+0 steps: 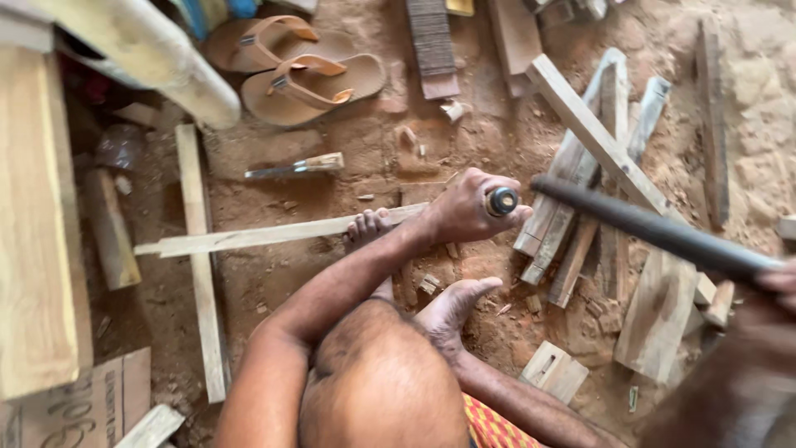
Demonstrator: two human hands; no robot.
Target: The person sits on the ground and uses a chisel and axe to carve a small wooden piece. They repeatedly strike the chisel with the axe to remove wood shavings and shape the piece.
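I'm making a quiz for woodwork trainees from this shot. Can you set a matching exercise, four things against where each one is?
Things:
1. chisel
2. dark rod
3. sandals
4. long wooden strip

Places:
A. on the dirt at the top of the picture
B. lying under a foot
C. gripped in the left hand
D. held by the right hand, raised

Pairs: 1-C, 2-D, 3-A, 4-B

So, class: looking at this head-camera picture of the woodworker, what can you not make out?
- Chisel blade: only the handle end shows; the left hand hides the rest.
- Dark mallet handle: blurred; its head is out of view.
- Right hand: blurred, cut by the right edge.
- Wooden strip: its far end is hidden behind the left hand.
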